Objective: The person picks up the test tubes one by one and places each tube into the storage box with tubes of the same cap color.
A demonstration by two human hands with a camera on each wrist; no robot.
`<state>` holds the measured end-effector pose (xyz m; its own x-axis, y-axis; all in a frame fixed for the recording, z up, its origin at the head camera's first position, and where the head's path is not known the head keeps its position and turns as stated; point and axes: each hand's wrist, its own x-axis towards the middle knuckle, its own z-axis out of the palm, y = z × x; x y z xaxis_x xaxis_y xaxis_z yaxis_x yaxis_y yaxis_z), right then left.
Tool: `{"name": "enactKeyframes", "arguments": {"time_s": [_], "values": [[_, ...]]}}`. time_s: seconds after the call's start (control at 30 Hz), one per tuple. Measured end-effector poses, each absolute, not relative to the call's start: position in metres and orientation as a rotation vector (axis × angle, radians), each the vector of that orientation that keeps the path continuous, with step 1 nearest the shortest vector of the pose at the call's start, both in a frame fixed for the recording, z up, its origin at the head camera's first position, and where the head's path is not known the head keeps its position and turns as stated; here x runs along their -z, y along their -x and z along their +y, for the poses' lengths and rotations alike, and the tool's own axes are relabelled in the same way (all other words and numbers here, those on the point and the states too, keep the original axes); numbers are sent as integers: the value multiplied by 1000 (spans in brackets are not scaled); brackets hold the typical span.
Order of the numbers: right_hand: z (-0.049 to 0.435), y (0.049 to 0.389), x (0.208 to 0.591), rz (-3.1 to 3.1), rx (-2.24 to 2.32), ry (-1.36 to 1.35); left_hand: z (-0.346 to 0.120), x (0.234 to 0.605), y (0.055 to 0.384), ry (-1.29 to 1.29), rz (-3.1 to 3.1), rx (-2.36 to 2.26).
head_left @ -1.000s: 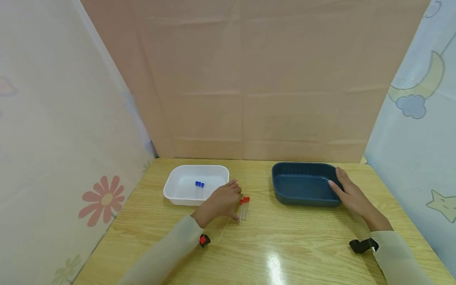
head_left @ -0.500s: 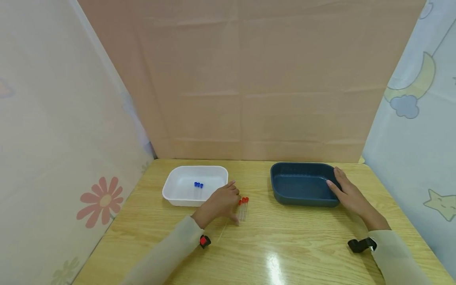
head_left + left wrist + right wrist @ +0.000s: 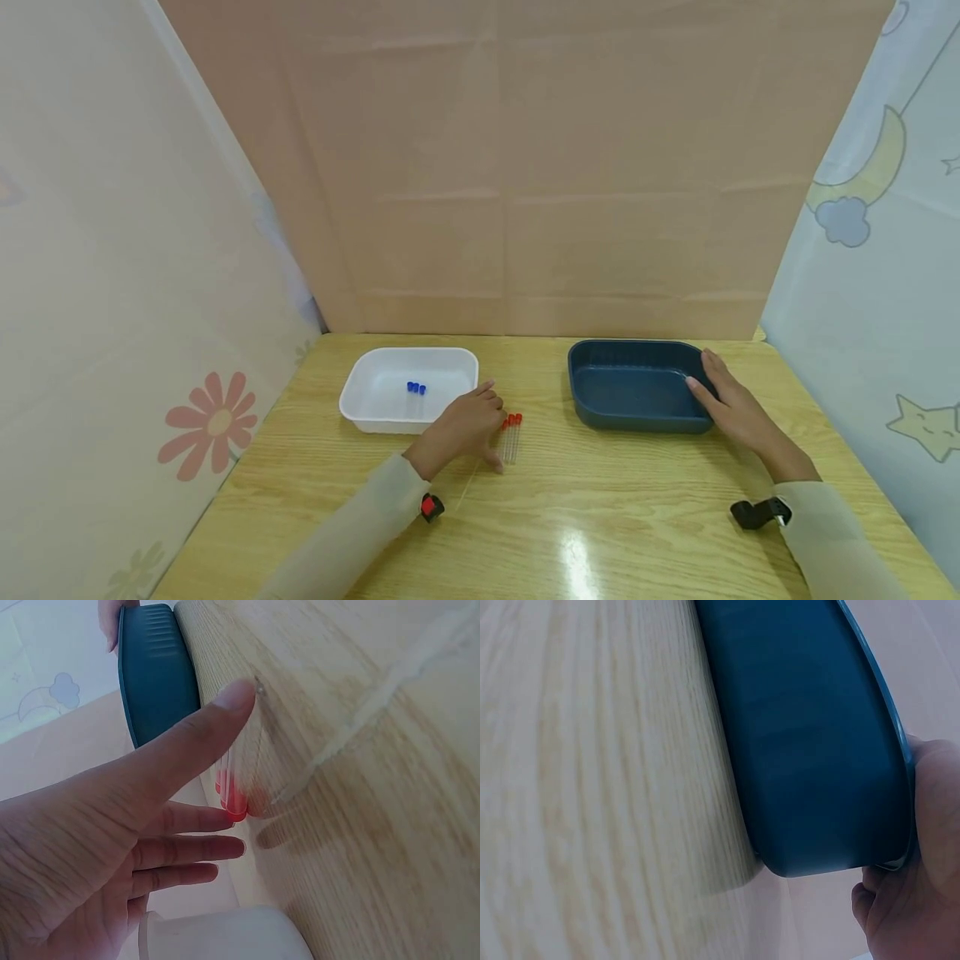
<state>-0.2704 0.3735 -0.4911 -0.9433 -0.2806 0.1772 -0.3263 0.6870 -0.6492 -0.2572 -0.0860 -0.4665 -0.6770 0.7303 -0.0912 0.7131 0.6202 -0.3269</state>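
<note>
Three clear test tubes with red caps (image 3: pixel 512 419) lie side by side on the wooden table. My left hand (image 3: pixel 467 423) reaches over them from the left. In the left wrist view its thumb (image 3: pixel 234 696) is right at the tubes' bare ends, and the index fingertip overlaps the red caps (image 3: pixel 234 802). The other fingers stretch out straight. My right hand (image 3: pixel 742 412) holds the right end of a dark blue basin (image 3: pixel 645 423), thumb over the rim and fingers on the outer side. In the right wrist view the basin's wall (image 3: pixel 810 750) hides part of that hand.
Left of the tubes stands a white basin (image 3: pixel 360 412) holding three blue-capped tubes (image 3: pixel 416 388). A pale thin line (image 3: pixel 467 487) runs along the table near my left wrist. Brown paper (image 3: pixel 502 167) covers the back, with patterned cloth (image 3: pixel 90 292) at both sides.
The head view has shifted slightly, and the left thumb has edged a little toward the front. Tubes, basins and right hand stay in place.
</note>
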Motion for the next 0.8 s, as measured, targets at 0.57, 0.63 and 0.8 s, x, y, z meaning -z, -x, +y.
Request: {"name": "enactKeyframes", "arguments": {"time_s": [0.57, 0.63, 0.8], "values": [[373, 270, 489, -2831, -1098, -511, -93, 455, 264, 1194, -2902, -215], [373, 270, 488, -2832, -1096, -511, -95, 449, 264, 1176, -2914, -152], [372, 270, 488, -2837, -1092, -502, -98, 440, 267, 1166, -2905, 27]]}}
